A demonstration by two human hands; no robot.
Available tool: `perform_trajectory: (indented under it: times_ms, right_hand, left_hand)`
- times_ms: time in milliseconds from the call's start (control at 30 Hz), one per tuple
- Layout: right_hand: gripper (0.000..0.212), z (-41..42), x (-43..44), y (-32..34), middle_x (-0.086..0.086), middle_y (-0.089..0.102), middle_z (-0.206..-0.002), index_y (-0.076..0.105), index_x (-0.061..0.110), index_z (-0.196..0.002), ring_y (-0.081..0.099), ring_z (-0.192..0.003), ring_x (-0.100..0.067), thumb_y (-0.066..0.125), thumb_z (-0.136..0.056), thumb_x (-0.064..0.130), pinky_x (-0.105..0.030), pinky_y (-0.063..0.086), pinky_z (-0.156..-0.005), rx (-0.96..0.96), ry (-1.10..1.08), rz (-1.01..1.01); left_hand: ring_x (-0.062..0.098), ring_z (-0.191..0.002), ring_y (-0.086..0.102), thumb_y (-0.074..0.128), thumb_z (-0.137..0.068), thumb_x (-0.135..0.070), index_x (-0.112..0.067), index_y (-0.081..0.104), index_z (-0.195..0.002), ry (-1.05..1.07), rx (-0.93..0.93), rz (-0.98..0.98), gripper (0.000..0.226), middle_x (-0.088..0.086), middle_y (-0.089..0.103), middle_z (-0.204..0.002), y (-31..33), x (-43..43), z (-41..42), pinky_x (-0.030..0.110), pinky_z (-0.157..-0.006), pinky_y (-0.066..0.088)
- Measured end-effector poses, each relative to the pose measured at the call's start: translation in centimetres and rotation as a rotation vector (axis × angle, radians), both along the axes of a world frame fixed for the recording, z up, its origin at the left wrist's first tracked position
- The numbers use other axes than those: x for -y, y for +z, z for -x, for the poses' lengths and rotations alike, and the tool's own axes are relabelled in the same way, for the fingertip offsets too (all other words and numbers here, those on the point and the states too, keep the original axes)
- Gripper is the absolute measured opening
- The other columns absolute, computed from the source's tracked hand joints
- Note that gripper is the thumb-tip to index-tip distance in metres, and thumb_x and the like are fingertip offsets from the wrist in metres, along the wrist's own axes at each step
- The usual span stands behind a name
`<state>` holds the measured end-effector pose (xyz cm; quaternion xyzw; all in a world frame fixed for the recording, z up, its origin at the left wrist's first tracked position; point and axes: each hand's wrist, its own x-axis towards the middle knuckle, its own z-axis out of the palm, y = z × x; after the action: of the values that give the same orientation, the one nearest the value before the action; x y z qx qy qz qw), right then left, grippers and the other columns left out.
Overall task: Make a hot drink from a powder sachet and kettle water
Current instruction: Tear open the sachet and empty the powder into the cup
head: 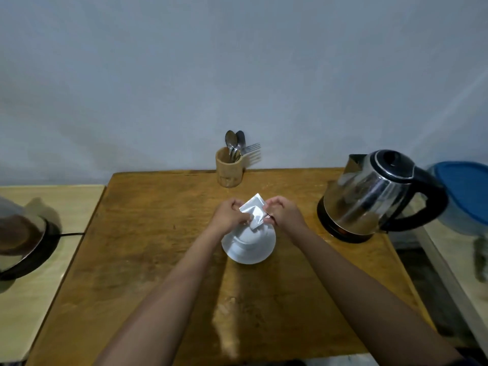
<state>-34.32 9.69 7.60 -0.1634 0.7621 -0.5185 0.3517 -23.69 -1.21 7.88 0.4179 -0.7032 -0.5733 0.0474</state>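
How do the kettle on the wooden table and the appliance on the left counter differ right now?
The kettle is fully in view and sharp; the left appliance is cut off by the frame and blurred. The kettle stands on the wooden table; the appliance on a paler counter. Both are shiny metal on black bases.

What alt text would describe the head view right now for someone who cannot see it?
Both hands, left hand and right hand, grip a white sachet over a white cup and saucer on a wooden table. A steel kettle stands right; a wooden cutlery holder sits behind.
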Motion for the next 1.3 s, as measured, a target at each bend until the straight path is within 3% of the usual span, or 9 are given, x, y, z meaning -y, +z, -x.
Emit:
perform_trajectory:
  times_ms: [67, 200, 300, 467, 567, 733, 900, 1067, 1300]
  right_hand:
    - [0.013, 0.6, 0.1, -0.1, -0.001, 0.061, -0.073, 0.059, 0.013, -0.078, 0.062, -0.067, -0.014, 0.06, -0.084, 0.002, -0.029, 0.055, -0.062, -0.117, 0.055, 0.003]
    - [0.008, 1.1, 0.3, 0.0, 0.004, 0.056, -0.062, 0.061, 0.007, -0.08, 0.056, -0.047, -0.002, 0.057, -0.085, 0.001, -0.013, 0.044, -0.05, -0.405, 0.179, 0.0]
    - [0.006, 1.0, 0.4, -0.2, 0.001, 0.055, -0.064, 0.064, 0.0, -0.084, 0.05, -0.058, -0.011, 0.058, -0.084, 0.002, -0.022, 0.042, -0.058, -0.551, 0.271, -0.028]
    - [0.007, 0.6, 0.0, -0.9, -0.011, 0.066, -0.077, 0.065, 0.002, -0.085, 0.056, -0.07, -0.018, 0.06, -0.082, 0.001, -0.032, 0.045, -0.063, -0.715, 0.432, 0.012]
    - [0.006, 0.8, 0.0, -0.8, -0.017, 0.069, -0.078, 0.068, -0.001, -0.082, 0.052, -0.066, -0.013, 0.063, -0.079, -0.002, -0.02, 0.038, -0.06, -0.742, 0.471, 0.015]
    - [0.009, 0.8, 0.4, 0.0, -0.019, 0.073, -0.08, 0.073, -0.004, -0.083, 0.053, -0.066, -0.008, 0.066, -0.078, 0.0, -0.001, 0.032, -0.057, -0.715, 0.491, -0.024]
    - [0.014, 0.2, 0.6, 0.1, -0.014, 0.07, -0.079, 0.072, -0.001, -0.088, 0.054, -0.069, -0.011, 0.066, -0.075, 0.0, -0.009, 0.037, -0.059, -0.649, 0.52, -0.083]
    - [0.01, -0.3, 1.0, 0.1, 0.001, 0.048, -0.057, 0.066, 0.004, -0.075, 0.046, -0.063, -0.021, 0.058, -0.076, -0.002, -0.026, 0.033, -0.056, -0.7, 0.609, -0.212]
    - [0.012, -0.4, 1.4, 0.4, -0.02, 0.07, -0.083, 0.069, -0.002, -0.083, 0.052, -0.068, -0.019, 0.061, -0.081, 0.006, -0.026, 0.035, -0.061, -0.73, 0.618, -0.305]
  left_hand:
    - [0.019, -0.076, 0.054, 0.075, -0.071, -0.009, -0.018, 0.059, -0.089, -0.082, -0.005, 0.08, 0.026, 0.003, 0.058, -0.078, 0.0, 0.3, 0.5, 0.034, -0.073, 0.044]
    - [0.018, -0.067, 0.045, 0.067, -0.079, -0.011, -0.013, 0.06, -0.063, -0.186, 0.032, 0.196, 0.017, 0.003, 0.052, -0.064, -0.3, 1.0, 0.9, 0.032, -0.067, 0.037]
    - [0.017, -0.066, 0.047, 0.066, -0.077, -0.009, 0.004, 0.065, -0.073, -0.225, 0.049, 0.246, 0.014, 0.008, 0.054, -0.067, -0.7, 1.6, 0.5, 0.032, -0.067, 0.039]
    - [0.011, -0.063, 0.05, 0.067, -0.079, -0.008, -0.004, 0.071, -0.083, -0.262, 0.01, 0.345, 0.007, 0.003, 0.058, -0.067, -0.7, 1.6, -0.2, 0.024, -0.063, 0.041]
    - [0.013, -0.063, 0.051, 0.066, -0.08, -0.008, -0.004, 0.073, -0.085, -0.257, -0.01, 0.398, 0.01, 0.006, 0.06, -0.068, -0.8, 1.4, -0.7, 0.024, -0.06, 0.041]
    - [0.022, -0.067, 0.06, 0.064, -0.08, -0.006, -0.008, 0.074, -0.088, -0.255, -0.029, 0.468, 0.013, 0.009, 0.067, -0.07, -1.0, 1.2, -1.4, 0.038, -0.069, 0.053]
    - [0.03, -0.079, 0.066, 0.065, -0.08, -0.007, -0.006, 0.075, -0.087, -0.25, 0.01, 0.47, 0.012, 0.016, 0.072, -0.082, -1.0, 1.3, -1.8, 0.044, -0.074, 0.056]
    - [0.027, -0.08, 0.064, 0.065, -0.08, -0.008, -0.005, 0.073, -0.089, -0.285, 0.055, 0.501, 0.012, 0.014, 0.071, -0.083, -0.6, 1.0, -1.7, 0.039, -0.074, 0.055]
    - [0.025, -0.083, 0.064, 0.064, -0.081, -0.01, -0.008, 0.072, -0.089, -0.382, 0.127, 0.566, 0.012, 0.012, 0.072, -0.088, -0.2, 1.0, -1.6, 0.041, -0.077, 0.054]
